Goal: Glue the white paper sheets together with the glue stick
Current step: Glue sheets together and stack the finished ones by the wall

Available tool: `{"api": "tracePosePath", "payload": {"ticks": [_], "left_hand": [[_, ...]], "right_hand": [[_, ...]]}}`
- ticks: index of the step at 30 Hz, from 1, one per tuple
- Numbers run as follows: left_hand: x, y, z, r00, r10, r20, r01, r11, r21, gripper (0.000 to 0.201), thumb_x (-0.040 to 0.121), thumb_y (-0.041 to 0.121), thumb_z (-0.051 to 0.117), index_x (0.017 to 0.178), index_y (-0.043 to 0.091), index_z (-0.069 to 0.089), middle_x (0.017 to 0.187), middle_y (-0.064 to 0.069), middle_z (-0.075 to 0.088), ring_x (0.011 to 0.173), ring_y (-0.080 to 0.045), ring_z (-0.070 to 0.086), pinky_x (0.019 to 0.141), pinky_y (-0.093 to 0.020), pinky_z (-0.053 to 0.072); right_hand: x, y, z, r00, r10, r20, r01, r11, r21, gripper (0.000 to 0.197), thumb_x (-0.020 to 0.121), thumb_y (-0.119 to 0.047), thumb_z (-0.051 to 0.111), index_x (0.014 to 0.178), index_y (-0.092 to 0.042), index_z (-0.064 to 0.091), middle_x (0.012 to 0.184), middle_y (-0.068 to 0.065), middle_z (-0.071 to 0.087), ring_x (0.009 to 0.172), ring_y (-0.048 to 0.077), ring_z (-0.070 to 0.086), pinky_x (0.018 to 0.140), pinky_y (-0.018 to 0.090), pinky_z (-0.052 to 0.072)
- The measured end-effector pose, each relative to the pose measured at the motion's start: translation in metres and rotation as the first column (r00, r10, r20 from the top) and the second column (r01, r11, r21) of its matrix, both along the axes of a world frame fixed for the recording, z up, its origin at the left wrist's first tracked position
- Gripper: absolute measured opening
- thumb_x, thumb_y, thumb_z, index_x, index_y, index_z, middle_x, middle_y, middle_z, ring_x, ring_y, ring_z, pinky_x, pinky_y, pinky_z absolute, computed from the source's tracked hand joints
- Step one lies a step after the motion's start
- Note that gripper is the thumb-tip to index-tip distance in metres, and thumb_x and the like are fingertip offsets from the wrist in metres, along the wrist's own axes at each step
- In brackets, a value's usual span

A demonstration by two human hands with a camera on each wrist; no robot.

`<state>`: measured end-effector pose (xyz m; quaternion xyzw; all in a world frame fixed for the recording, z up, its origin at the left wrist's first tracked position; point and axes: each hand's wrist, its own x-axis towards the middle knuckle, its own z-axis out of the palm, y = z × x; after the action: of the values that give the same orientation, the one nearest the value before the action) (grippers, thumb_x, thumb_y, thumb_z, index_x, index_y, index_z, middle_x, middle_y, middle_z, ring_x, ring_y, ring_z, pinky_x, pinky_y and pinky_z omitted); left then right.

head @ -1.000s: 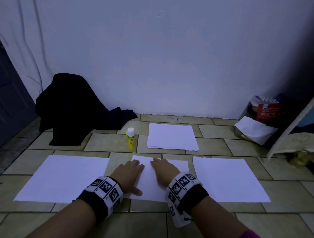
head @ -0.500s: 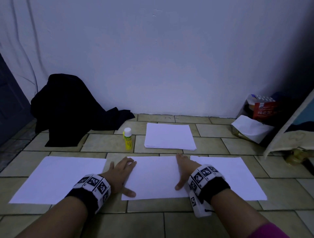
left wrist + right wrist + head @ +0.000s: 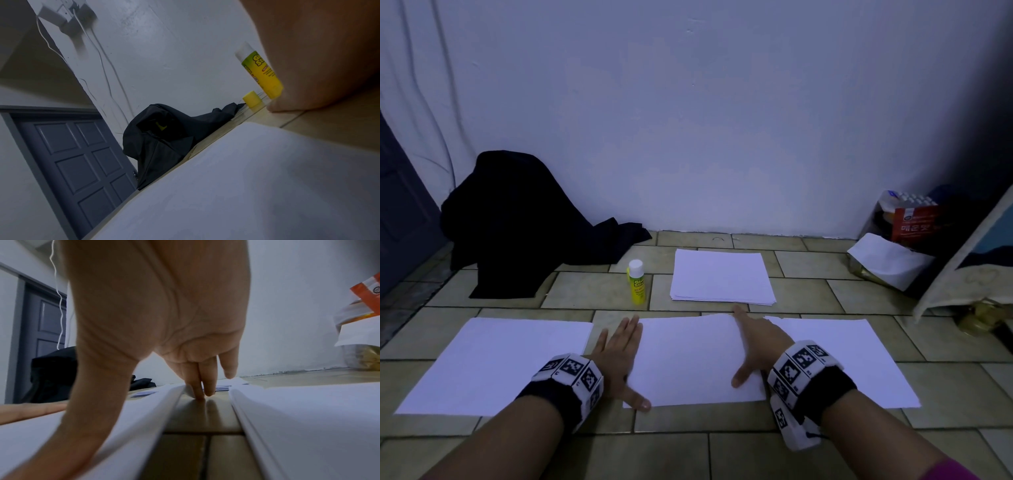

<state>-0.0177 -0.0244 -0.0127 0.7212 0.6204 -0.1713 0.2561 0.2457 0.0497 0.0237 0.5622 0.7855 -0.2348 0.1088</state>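
Three white sheets lie in a row on the tiled floor: a left sheet (image 3: 496,363), a middle sheet (image 3: 688,359) and a right sheet (image 3: 859,356). My left hand (image 3: 619,356) lies flat with straight fingers at the middle sheet's left edge. My right hand (image 3: 756,346) lies flat at its right edge, its fingertips (image 3: 202,392) touching the floor between the middle and right sheets. A yellow glue stick (image 3: 637,282) with a white cap stands upright beyond the sheets. The left wrist view shows this glue stick (image 3: 261,71) partly behind my hand.
A stack of white paper (image 3: 720,281) lies near the wall. A black cloth heap (image 3: 517,222) sits at the back left beside a grey door (image 3: 72,159). Bags and a red packet (image 3: 907,222) crowd the back right corner.
Both hands slid apart from the middle of the centre sheet to its left and right edges, staying flat on it.
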Motion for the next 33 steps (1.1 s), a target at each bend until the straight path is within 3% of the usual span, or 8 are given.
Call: {"api": "tracePosePath", "payload": {"ticks": [7, 13, 17, 21, 23, 26, 30, 33], "left_hand": [[0.001, -0.002, 0.003, 1.0, 0.008, 0.004, -0.008, 1.0, -0.007, 0.17, 0.013, 0.1, 0.021, 0.142, 0.004, -0.033, 0.15, -0.008, -0.041, 0.137, -0.019, -0.035, 0.109, -0.043, -0.02], [0.0, -0.002, 0.003, 1.0, 0.01, -0.005, -0.01, 1.0, 0.003, 0.171, 0.012, 0.102, 0.019, 0.142, 0.004, -0.033, 0.15, -0.008, -0.041, 0.127, -0.013, -0.038, 0.111, -0.045, -0.018], [0.003, -0.003, 0.005, 0.999, 0.02, -0.025, -0.021, 1.0, -0.008, 0.17, 0.014, 0.102, 0.02, 0.142, 0.004, -0.033, 0.15, -0.008, -0.04, 0.139, -0.021, -0.034, 0.112, -0.045, -0.018], [0.006, -0.006, 0.005, 0.996, 0.07, -0.058, -0.068, 0.997, 0.026, 0.141, 0.065, 0.083, 0.055, 0.143, 0.003, -0.032, 0.152, -0.009, -0.037, 0.142, -0.023, -0.03, 0.115, -0.045, -0.015], [0.006, -0.006, 0.006, 0.997, 0.069, -0.045, -0.068, 0.997, 0.027, 0.15, 0.052, 0.095, 0.046, 0.143, 0.004, -0.031, 0.153, -0.008, -0.036, 0.142, -0.021, -0.03, 0.115, -0.044, -0.016], [0.007, -0.005, 0.01, 0.998, 0.049, -0.042, -0.049, 0.999, 0.002, 0.173, 0.005, 0.103, 0.005, 0.144, 0.006, -0.031, 0.152, -0.006, -0.037, 0.142, -0.021, -0.031, 0.114, -0.043, -0.016], [0.011, -0.005, 0.015, 0.994, 0.079, -0.081, -0.08, 0.997, -0.004, 0.151, 0.049, 0.098, 0.043, 0.146, 0.006, -0.029, 0.153, -0.007, -0.036, 0.143, -0.022, -0.029, 0.115, -0.044, -0.014], [0.015, -0.006, 0.018, 0.99, 0.095, -0.109, -0.095, 0.995, 0.002, 0.129, 0.076, 0.072, 0.058, 0.146, 0.006, -0.028, 0.154, -0.007, -0.034, 0.144, -0.023, -0.027, 0.117, -0.045, -0.012]], "right_hand": [[0.013, -0.008, 0.006, 0.834, -0.203, -0.513, 0.242, 0.97, 0.009, 0.121, 0.059, -0.029, 0.09, 0.152, -0.027, 0.012, 0.152, 0.0, 0.03, 0.137, 0.021, 0.032, 0.108, 0.035, 0.034], [0.022, -0.02, -0.005, 0.872, -0.137, -0.471, 0.132, 0.99, -0.044, 0.045, 0.074, -0.021, 0.08, 0.116, -0.028, 0.065, 0.131, -0.006, 0.055, 0.124, 0.012, 0.046, 0.1, 0.022, 0.036], [0.029, -0.018, 0.001, 0.824, -0.172, -0.54, 0.124, 0.985, -0.124, 0.035, 0.076, -0.009, 0.078, 0.105, -0.026, 0.071, 0.117, -0.007, 0.062, 0.112, 0.009, 0.055, 0.093, 0.018, 0.042], [0.033, -0.01, 0.017, 0.715, -0.226, -0.661, 0.163, 0.974, -0.157, 0.036, 0.079, 0.004, 0.071, 0.104, -0.022, 0.07, 0.111, -0.005, 0.067, 0.11, 0.017, 0.062, 0.087, 0.019, 0.051], [0.038, -0.003, 0.026, 0.708, -0.197, -0.679, 0.193, 0.978, -0.083, 0.038, 0.083, 0.005, 0.066, 0.11, -0.021, 0.068, 0.081, -0.023, 0.067, 0.083, 0.008, 0.067, 0.07, 0.014, 0.049], [0.049, 0.008, 0.039, 0.637, -0.213, -0.741, 0.278, 0.96, -0.037, 0.037, 0.087, 0.002, 0.062, 0.118, -0.018, 0.066, 0.041, -0.016, 0.042, 0.043, 0.006, 0.033, 0.046, 0.013, 0.03], [0.054, 0.032, 0.047, 0.494, -0.255, -0.831, 0.403, 0.914, -0.041, 0.04, 0.089, 0.006, 0.057, 0.125, -0.013, 0.06, 0.049, -0.017, 0.054, 0.039, -0.002, 0.039, 0.045, 0.008, 0.033], [0.048, 0.062, 0.036, 0.523, -0.254, -0.814, 0.463, 0.886, 0.021, 0.038, 0.089, 0.004, 0.058, 0.124, -0.01, 0.063, 0.101, 0.002, 0.068, 0.049, -0.01, 0.048, 0.055, 0.005, 0.038]]}}
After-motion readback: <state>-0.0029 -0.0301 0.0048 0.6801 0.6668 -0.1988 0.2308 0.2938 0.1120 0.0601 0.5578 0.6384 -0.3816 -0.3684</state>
